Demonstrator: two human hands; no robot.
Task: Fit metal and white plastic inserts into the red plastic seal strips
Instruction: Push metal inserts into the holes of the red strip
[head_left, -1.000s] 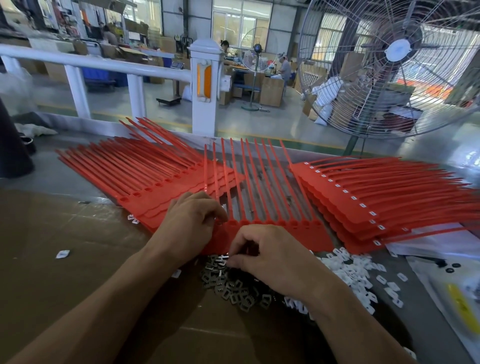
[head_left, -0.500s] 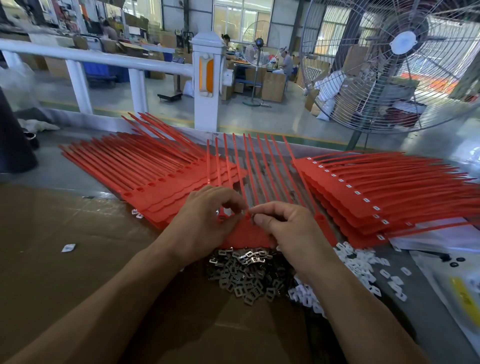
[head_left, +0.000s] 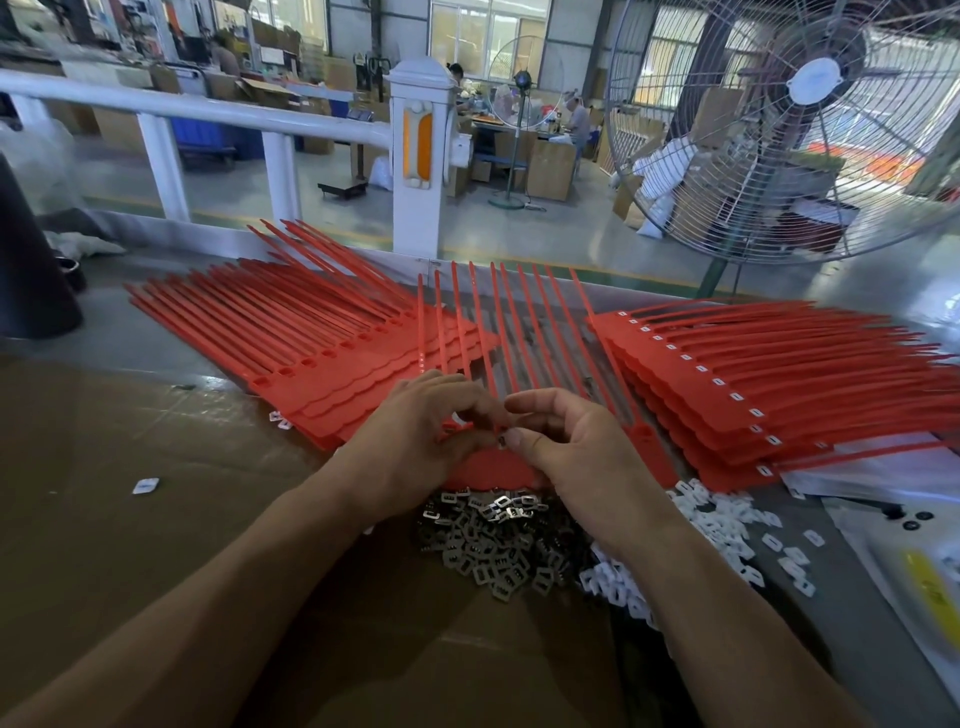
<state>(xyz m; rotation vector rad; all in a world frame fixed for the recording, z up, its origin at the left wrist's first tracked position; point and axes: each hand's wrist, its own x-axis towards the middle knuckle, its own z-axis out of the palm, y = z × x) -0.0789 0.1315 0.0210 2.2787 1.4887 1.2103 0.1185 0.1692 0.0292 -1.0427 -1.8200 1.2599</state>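
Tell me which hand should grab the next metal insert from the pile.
Likely the right hand: it hangs directly above the metal inserts, while the left hand steadies the red seal strip.

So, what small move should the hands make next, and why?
Probably press the small dark piece held at the right hand fingers down into the red seal strip. The left hand steadies that strip, both meet over its head, and the metal inserts lie just below.
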